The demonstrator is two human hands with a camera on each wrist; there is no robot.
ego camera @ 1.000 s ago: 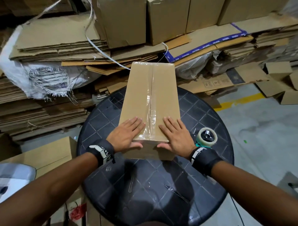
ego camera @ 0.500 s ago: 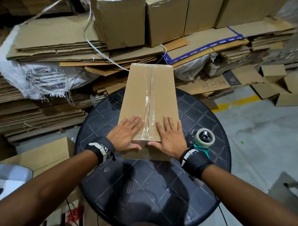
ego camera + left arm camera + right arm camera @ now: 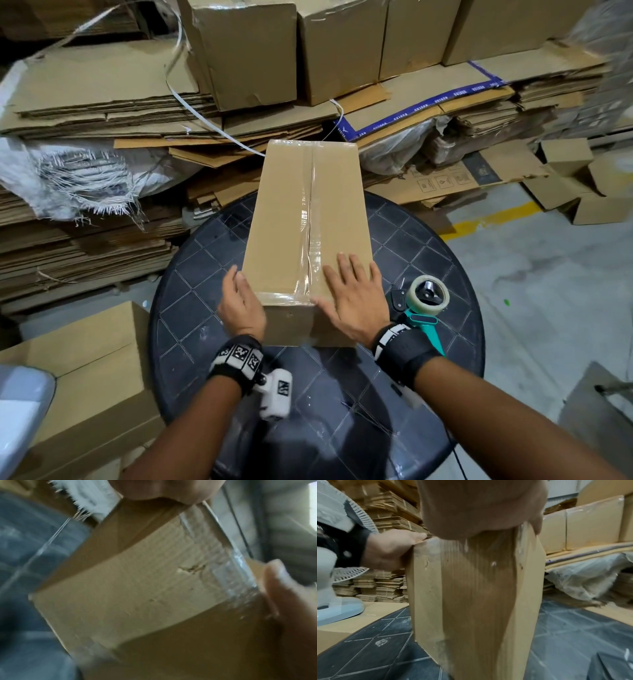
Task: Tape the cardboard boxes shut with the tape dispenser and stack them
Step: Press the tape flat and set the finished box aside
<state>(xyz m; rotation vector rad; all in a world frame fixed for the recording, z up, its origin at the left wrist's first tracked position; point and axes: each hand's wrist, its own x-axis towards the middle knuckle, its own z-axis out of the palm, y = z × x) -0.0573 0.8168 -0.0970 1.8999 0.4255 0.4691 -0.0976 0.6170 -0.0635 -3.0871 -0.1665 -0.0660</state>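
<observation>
On the counter (image 3: 212,308) the box (image 3: 308,212) runs lengthwise away from the person. Left hand (image 3: 241,303) flat against its side, right hand (image 3: 356,305) flat on top. Only the head view shows the dispenser (image 3: 426,301).

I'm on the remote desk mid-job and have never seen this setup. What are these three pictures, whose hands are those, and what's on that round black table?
No machine here: a person works bare-handed, wearing one camera on the head and one on each wrist. The big picture looks down from the head; the two blurry close-ups look along each hand.

On the round black table stands a taped cardboard box, clear tape along its top seam. The left hand is at the box's near left corner; whether it grips is hard to tell. The right hand lies flat on the lid, fingers straight. The tape dispenser, with a teal handle, lies on the table to the right, unheld.
</observation>
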